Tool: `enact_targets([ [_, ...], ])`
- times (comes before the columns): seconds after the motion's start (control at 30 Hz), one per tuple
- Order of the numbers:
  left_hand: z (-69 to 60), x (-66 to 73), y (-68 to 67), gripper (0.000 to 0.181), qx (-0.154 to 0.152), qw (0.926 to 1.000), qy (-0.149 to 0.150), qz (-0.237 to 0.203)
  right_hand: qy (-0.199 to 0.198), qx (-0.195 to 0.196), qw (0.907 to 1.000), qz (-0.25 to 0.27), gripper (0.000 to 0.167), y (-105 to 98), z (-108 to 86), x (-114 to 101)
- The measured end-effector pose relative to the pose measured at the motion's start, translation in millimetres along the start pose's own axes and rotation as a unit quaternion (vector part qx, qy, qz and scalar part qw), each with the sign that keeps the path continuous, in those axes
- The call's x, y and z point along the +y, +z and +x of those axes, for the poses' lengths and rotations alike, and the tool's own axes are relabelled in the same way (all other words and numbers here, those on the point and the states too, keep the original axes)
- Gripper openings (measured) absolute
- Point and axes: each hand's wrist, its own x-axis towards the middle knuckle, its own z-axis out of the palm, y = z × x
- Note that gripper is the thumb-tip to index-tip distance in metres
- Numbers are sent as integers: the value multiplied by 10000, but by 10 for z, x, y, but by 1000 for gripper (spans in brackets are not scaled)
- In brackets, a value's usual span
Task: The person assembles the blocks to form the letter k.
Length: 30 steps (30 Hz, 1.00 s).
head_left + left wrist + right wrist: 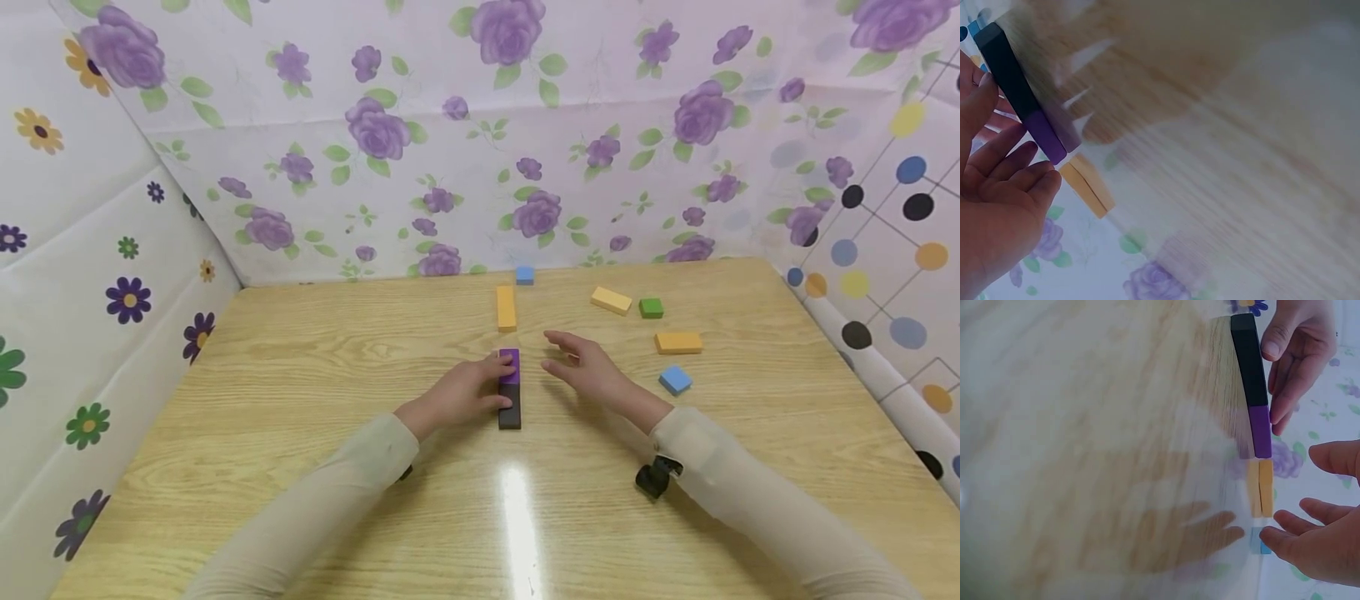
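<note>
A black block (pixel 510 417) and a purple block (pixel 512 378) lie end to end in one straight row on the wooden table. My left hand (pixel 459 395) is at the row's left side; its fingertips touch or nearly touch the purple block and its thumb is by the black one. In the right wrist view, the left thumb and fingers all stay on one side of the row. My right hand (pixel 592 372) hovers to the right, apart from the blocks, fingers loosely extended and holding nothing.
Beyond the row lie an orange block (pixel 506 309) and a small blue block (pixel 525 276). Towards the right are a yellow block (pixel 611 301), a green block (pixel 651 308), another orange block (pixel 678 342) and a blue block (pixel 676 380). Patterned cloth walls (pixel 480 167) border the table.
</note>
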Motion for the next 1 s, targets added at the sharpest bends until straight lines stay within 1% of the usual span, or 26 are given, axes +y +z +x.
enact_targets([
  [0.2,6,1,-2,56,-3,9999,-61,-112,-96,41,9999,9,56,17,79,-34],
  [0.4,15,-7,8,56,59,9997,-95,-235,-194,6,9998,19,58,2,228,-17],
  [0.57,16,-11,22,56,29,9995,-116,-299,-322,-60,9995,-12,62,-38,387,-7],
  [0.73,15,-18,22,56,-5,9994,-118,-334,-371,-146,9992,35,66,-79,573,-10],
  [1.0,8,-24,14,56,-3,9990,-96,-435,-303,-436,9984,201,78,-137,885,51],
])
